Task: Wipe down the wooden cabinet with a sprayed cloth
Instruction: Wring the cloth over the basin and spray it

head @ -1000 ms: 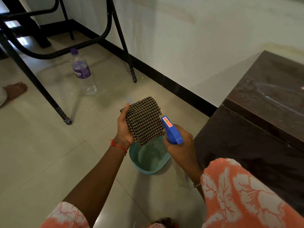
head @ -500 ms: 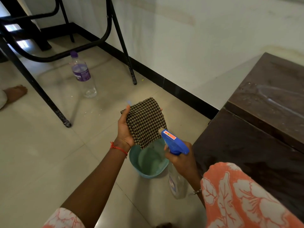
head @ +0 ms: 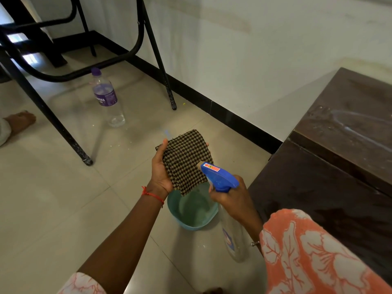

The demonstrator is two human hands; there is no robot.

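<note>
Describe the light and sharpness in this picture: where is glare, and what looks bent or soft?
Head view: daylight glares on the floor tiles under the black table; a pale sheen lies on the wooden cabinet top; the wide lens makes the table's legs lean outward; the checked cloth and spray bottle look sharp, the far water bottle slightly soft.
</note>
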